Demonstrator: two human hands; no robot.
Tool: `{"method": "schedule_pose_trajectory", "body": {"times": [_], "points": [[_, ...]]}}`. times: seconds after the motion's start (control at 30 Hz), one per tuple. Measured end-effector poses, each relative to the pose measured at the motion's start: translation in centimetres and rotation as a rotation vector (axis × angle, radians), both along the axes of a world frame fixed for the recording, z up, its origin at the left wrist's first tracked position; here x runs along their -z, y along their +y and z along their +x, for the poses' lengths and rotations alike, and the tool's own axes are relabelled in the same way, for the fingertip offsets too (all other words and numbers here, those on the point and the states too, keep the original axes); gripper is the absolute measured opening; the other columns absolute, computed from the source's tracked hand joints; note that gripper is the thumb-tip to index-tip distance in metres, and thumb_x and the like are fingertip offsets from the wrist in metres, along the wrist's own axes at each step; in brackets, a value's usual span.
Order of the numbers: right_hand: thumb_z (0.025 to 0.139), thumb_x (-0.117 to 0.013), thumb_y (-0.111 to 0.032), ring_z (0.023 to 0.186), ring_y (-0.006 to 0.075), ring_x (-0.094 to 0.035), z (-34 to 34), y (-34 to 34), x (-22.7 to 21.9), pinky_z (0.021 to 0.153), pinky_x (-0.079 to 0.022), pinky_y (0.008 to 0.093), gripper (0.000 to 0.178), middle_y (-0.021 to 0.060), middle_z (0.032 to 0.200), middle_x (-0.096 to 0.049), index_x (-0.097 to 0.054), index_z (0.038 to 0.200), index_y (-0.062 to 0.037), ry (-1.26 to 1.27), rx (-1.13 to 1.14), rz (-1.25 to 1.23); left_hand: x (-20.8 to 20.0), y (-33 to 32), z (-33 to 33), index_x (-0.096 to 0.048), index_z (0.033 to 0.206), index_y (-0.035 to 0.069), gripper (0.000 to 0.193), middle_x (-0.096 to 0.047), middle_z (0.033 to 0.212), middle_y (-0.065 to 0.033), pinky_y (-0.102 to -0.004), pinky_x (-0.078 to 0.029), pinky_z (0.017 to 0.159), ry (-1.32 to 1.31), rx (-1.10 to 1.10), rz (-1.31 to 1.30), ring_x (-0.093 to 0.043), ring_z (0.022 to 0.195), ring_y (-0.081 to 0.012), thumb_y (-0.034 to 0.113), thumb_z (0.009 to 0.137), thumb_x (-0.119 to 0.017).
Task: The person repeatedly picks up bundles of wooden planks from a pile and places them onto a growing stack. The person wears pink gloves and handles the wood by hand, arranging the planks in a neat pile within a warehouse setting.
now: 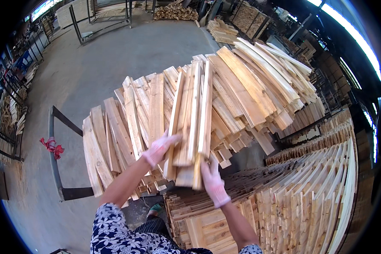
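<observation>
A handful of long, narrow wooden boards [184, 144] lies between my hands, on top of a big heap of similar boards [241, 84]. My left hand [160, 148], in a pale pink glove, presses the left side of the handful, with its fingers reaching over the outer board. On the opposite side, my right hand [215, 180], gloved the same way, grips the near end from the right and partly below. The boards' near ends are uneven and point towards me. Part of the right hand's fingers is hidden by the wood.
At lower right, tightly packed rows of boards [300, 203] stand beside the heap. A dark metal frame [55, 156] with a red cloth [51, 147] tied on borders the heap's left. Farther off are a metal rack [78, 31] and a wood pile [175, 12] on the concrete floor [127, 51].
</observation>
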State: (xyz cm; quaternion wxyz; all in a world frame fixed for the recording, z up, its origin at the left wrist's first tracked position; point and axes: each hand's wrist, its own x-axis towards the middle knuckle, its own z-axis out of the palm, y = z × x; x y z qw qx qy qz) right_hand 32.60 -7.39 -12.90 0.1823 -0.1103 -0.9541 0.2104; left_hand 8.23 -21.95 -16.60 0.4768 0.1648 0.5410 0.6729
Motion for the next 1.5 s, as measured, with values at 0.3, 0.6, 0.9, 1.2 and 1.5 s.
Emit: {"method": "schedule_pose_trajectory", "body": {"times": [0.3,0.6,0.9,1.2,1.5], "points": [[0.083,-0.083,-0.023,0.125,0.0252,-0.055,-1.9,-3.9,2.5,0.104,-0.048,0.0348,0.111,0.0205,0.145,-0.049,-0.008,0.161,-0.0005,-0.051,0.368,-0.867,-1.3,-6.0,13.1,-0.002,0.164,0.012,0.120,-0.057,0.138,-0.0096,-0.0375,-0.045,0.106,-0.359,-0.171,-0.180,-0.053,0.125,-0.0203,0.030,0.081,-0.087],[0.080,-0.085,-0.027,0.136,0.0285,-0.046,11.5,-15.7,0.5,0.113,-0.040,0.0362,0.109,0.0220,0.150,-0.042,-0.015,0.159,0.0031,0.414,0.388,-1.111,-1.0,-12.7,21.8,-0.011,0.155,0.010,0.103,-0.056,0.135,-0.0136,-0.0368,-0.051,0.102,-0.050,0.054,-0.158,-0.059,0.121,-0.0250,-0.001,0.075,-0.076],[0.090,-0.073,-0.030,0.127,0.0382,-0.055,36.5,-28.1,2.9,0.108,-0.045,0.0390,0.099,0.0307,0.144,-0.047,-0.011,0.159,0.0051,0.516,1.203,-0.902,-1.5,-8.8,42.3,-0.018,0.162,0.012,0.101,-0.057,0.138,-0.0189,-0.0354,-0.042,0.108,0.322,0.930,-0.178,-0.054,0.128,-0.0293,0.026,0.077,-0.072],[0.083,-0.074,-0.055,0.132,0.0503,-0.046,45.2,-20.3,1.1,0.107,-0.042,0.0539,0.103,0.0335,0.145,-0.039,-0.019,0.161,-0.0164,-0.313,1.493,-0.645,6.4,-9.0,52.3,-0.021,0.162,0.026,0.096,-0.054,0.138,-0.0274,-0.0477,-0.047,0.105,0.671,0.859,-0.523,-0.057,0.126,-0.0415,0.024,0.079,-0.069],[0.084,-0.072,-0.055,0.122,0.0489,-0.052,49.6,-22.1,3.2,0.100,-0.047,0.0550,0.088,0.0305,0.129,-0.049,-0.033,0.157,-0.0228,-0.231,1.489,-0.792,0.2,-11.0,50.3,-0.031,0.160,0.015,0.092,-0.047,0.142,-0.0232,-0.0386,-0.046,0.107,0.702,0.656,-0.274,-0.054,0.127,-0.0320,0.006,0.079,-0.074]]}}
